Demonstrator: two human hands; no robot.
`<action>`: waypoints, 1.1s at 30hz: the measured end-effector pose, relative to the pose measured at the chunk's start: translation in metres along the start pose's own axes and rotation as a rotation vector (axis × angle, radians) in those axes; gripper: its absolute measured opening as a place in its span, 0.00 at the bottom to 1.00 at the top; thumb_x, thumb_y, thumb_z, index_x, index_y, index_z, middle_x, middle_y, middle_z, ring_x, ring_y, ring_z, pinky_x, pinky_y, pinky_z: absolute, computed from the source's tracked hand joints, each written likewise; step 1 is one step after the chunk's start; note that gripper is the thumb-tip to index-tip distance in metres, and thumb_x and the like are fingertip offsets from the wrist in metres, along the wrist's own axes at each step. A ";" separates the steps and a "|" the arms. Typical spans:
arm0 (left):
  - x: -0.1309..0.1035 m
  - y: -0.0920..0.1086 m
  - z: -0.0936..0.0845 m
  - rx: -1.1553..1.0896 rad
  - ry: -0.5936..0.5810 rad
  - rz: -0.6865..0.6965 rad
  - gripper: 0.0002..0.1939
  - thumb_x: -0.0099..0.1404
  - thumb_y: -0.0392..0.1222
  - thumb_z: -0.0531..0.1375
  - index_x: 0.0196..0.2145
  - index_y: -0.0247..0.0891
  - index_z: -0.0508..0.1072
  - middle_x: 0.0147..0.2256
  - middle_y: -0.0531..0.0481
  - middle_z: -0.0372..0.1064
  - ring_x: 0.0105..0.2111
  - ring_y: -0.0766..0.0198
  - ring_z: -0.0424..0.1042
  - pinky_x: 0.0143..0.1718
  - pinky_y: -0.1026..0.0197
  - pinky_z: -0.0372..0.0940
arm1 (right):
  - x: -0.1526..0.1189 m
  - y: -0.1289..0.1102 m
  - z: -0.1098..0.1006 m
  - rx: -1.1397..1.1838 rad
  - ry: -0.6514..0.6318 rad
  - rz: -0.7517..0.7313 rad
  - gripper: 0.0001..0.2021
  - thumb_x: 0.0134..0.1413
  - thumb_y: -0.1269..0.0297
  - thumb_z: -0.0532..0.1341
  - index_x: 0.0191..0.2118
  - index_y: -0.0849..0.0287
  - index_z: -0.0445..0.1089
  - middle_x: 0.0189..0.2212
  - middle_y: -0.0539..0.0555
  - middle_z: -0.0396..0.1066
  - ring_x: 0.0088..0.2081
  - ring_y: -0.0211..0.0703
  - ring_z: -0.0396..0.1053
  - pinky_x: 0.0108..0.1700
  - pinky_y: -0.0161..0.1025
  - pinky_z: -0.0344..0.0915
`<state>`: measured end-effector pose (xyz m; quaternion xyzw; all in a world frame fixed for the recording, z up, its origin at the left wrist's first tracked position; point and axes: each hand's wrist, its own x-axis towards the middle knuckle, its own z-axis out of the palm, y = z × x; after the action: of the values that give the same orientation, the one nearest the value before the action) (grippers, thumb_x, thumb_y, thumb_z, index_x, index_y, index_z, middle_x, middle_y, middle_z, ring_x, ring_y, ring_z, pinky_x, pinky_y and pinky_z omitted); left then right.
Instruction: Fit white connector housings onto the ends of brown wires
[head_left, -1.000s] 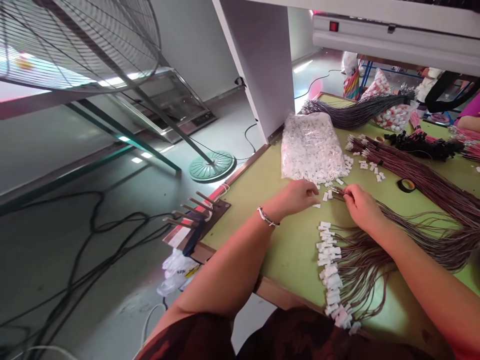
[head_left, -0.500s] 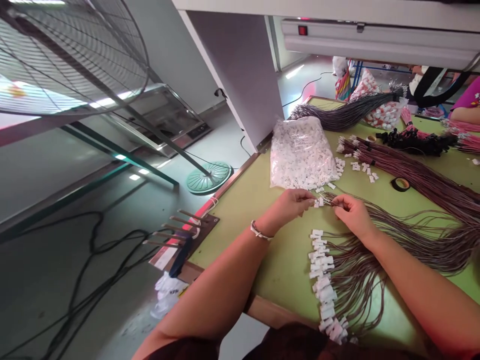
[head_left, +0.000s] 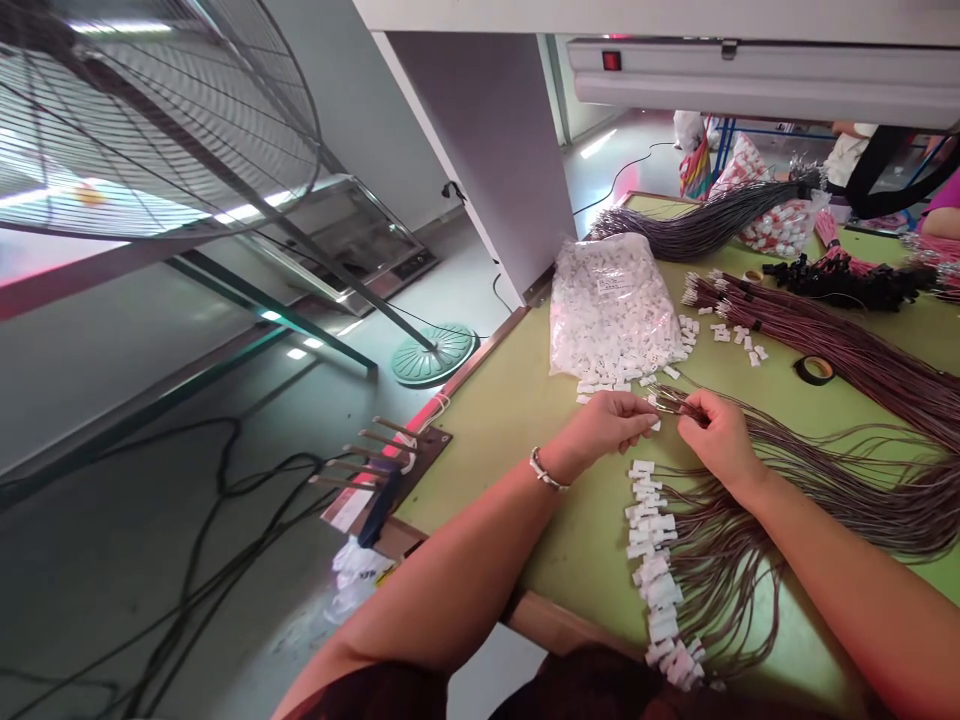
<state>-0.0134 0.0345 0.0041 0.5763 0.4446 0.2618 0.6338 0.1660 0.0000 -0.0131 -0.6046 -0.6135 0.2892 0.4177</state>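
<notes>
My left hand (head_left: 616,422) is closed in a pinch on a small white connector (head_left: 655,425). Just to its right, my right hand (head_left: 712,430) grips several brown wires (head_left: 684,402), whose bare metal ends point toward my left fingers. The rest of these wires trail off to the right across the table. Below my hands lies a column of white connectors (head_left: 652,540) fitted on the ends of brown wires (head_left: 727,570). Above my left hand, loose white connectors (head_left: 600,388) lie along the edge of a clear bag of connectors (head_left: 615,310).
Beyond my right hand are a roll of black tape (head_left: 814,370), bundled dark red wires (head_left: 832,335) and black connectors (head_left: 855,283). A pegged rack (head_left: 412,465) sits at the table's left edge. A stand fan (head_left: 187,130) stands at left, and a lamp housing (head_left: 675,75) hangs above.
My left hand has turned slightly and lowered its fingertips, still with a white connector in them. My right hand keeps hold of the wires. The whole view has shifted a little.
</notes>
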 end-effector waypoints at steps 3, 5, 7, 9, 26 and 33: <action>0.001 -0.002 0.002 -0.040 0.000 0.020 0.10 0.53 0.43 0.65 0.30 0.33 0.75 0.21 0.53 0.68 0.16 0.75 0.60 0.14 0.70 0.57 | -0.002 0.002 0.001 -0.079 -0.021 -0.058 0.01 0.41 0.67 0.57 0.23 0.57 0.62 0.17 0.44 0.59 0.20 0.34 0.54 0.25 0.33 0.53; 0.001 -0.003 0.003 -0.056 0.019 0.028 0.10 0.53 0.44 0.65 0.28 0.33 0.74 0.19 0.54 0.67 0.15 0.75 0.60 0.15 0.70 0.57 | -0.003 0.004 0.001 -0.095 -0.030 -0.071 0.01 0.42 0.67 0.57 0.24 0.57 0.63 0.17 0.45 0.60 0.21 0.34 0.55 0.25 0.33 0.54; 0.001 -0.003 0.005 -0.078 0.033 0.029 0.11 0.53 0.44 0.65 0.26 0.32 0.74 0.18 0.54 0.66 0.15 0.75 0.59 0.15 0.70 0.56 | -0.003 0.004 0.001 -0.064 -0.016 -0.058 0.02 0.44 0.65 0.58 0.27 0.57 0.65 0.19 0.46 0.62 0.22 0.35 0.57 0.27 0.33 0.55; 0.001 -0.003 0.007 -0.100 0.047 0.030 0.11 0.52 0.45 0.66 0.25 0.32 0.74 0.19 0.54 0.66 0.16 0.75 0.59 0.15 0.70 0.56 | -0.002 0.003 0.001 -0.005 -0.022 -0.034 0.05 0.46 0.62 0.58 0.29 0.58 0.67 0.20 0.47 0.64 0.23 0.36 0.58 0.28 0.34 0.56; 0.005 -0.004 0.003 -0.492 0.031 -0.125 0.12 0.56 0.43 0.65 0.31 0.29 0.76 0.23 0.48 0.71 0.19 0.75 0.65 0.22 0.70 0.59 | 0.000 -0.009 -0.007 0.158 -0.013 0.100 0.08 0.41 0.60 0.59 0.21 0.59 0.63 0.15 0.45 0.54 0.21 0.33 0.50 0.23 0.33 0.49; 0.004 -0.007 0.002 -0.448 -0.039 -0.086 0.12 0.51 0.39 0.68 0.34 0.30 0.77 0.25 0.49 0.73 0.20 0.76 0.66 0.24 0.70 0.61 | -0.002 -0.006 -0.005 0.086 0.004 0.031 0.09 0.45 0.60 0.57 0.22 0.58 0.63 0.15 0.45 0.56 0.20 0.33 0.52 0.24 0.33 0.51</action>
<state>-0.0109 0.0353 -0.0040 0.4064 0.3873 0.3155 0.7650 0.1675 -0.0031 -0.0059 -0.5961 -0.5902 0.3207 0.4399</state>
